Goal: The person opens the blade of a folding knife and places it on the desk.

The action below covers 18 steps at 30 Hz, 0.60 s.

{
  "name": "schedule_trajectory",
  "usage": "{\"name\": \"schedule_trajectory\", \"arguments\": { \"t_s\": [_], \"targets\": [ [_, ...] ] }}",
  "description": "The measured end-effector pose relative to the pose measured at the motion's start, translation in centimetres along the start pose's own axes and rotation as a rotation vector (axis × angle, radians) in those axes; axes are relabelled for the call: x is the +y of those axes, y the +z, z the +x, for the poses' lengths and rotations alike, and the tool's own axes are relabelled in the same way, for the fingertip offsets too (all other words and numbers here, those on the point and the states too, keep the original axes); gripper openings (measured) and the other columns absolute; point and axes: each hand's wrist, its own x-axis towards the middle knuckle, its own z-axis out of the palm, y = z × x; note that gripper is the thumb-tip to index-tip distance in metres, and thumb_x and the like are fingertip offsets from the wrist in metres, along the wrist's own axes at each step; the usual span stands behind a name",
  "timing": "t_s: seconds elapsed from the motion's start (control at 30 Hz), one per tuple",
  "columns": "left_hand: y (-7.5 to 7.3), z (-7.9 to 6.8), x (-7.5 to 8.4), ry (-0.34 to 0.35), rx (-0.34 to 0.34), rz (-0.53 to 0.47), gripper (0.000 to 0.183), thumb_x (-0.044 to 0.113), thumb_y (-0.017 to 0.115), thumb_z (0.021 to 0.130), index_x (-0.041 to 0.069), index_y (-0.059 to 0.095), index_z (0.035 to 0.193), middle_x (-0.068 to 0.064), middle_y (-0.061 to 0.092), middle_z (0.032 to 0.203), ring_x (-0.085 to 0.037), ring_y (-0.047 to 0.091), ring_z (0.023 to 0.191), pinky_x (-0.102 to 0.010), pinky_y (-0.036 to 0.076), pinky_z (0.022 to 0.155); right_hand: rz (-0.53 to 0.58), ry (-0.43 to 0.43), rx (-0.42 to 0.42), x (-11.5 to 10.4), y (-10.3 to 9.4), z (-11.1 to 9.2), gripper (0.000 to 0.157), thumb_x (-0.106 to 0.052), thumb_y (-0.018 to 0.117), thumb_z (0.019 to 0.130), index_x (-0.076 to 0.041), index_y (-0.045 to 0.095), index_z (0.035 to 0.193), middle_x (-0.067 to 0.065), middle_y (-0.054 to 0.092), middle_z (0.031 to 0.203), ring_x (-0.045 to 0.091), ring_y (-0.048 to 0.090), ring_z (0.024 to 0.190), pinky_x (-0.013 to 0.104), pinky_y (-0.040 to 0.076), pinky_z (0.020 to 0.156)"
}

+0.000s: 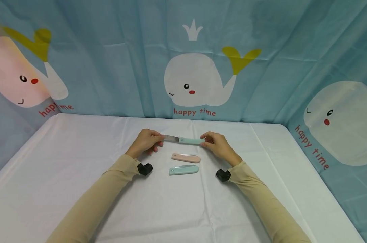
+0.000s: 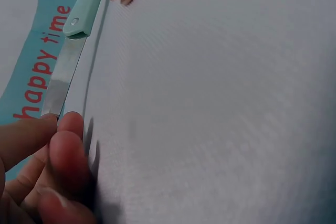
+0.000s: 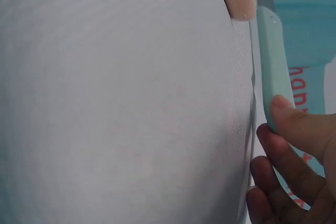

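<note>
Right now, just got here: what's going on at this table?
A person is holding an unfolded mint-green knife with both hands. The left hand pinches the tip end of the blade, and the right hand grips the far end of the handle. Nearer the person, two folded knives lie on the white cloth: a pink one and, closest to the person, another mint-green one. Neither hand touches those two.

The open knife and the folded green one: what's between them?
In the head view, the pink knife, also folded, lies between the open knife and the folded green knife.
</note>
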Motion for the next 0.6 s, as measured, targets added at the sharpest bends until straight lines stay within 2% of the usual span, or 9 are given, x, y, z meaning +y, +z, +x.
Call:
{"name": "schedule_trajectory", "arguments": {
  "t_s": [0.27,0.5,0.6],
  "targets": [
    [0.27,0.05,0.37,-0.021,0.029,0.074,0.030,0.030,0.065,0.097,0.003,0.068,0.110,0.000,0.067,0.074,-0.007,0.051,0.047,-0.021,0.042,0.043,-0.022,0.024,0.002,0.13,0.09,0.27,0.028,-0.017,0.067,0.096,-0.006,0.066,0.122,0.016,0.069,0.113,0.029,0.066,0.104,0.044,0.052,0.095],
    [0.50,0.50,0.22,-0.024,0.060,0.132,0.029,0.031,0.064,0.097,0.003,0.067,0.105,0.000,0.063,0.066,-0.009,0.050,0.044,-0.021,0.040,0.043,-0.043,0.039,-0.005,0.08,0.20,0.43,0.032,-0.014,0.067,0.095,-0.006,0.066,0.125,0.014,0.068,0.108,0.026,0.061,0.096,0.040,0.050,0.088],
    [0.50,0.48,0.20,-0.027,0.059,0.133,0.028,0.030,0.064,0.097,0.003,0.066,0.105,0.000,0.063,0.066,-0.009,0.050,0.045,-0.022,0.040,0.043,-0.045,0.024,-0.003,0.07,0.19,0.35,0.033,-0.013,0.067,0.094,-0.004,0.065,0.126,0.016,0.068,0.111,0.026,0.061,0.097,0.041,0.051,0.089]
  ]
}}
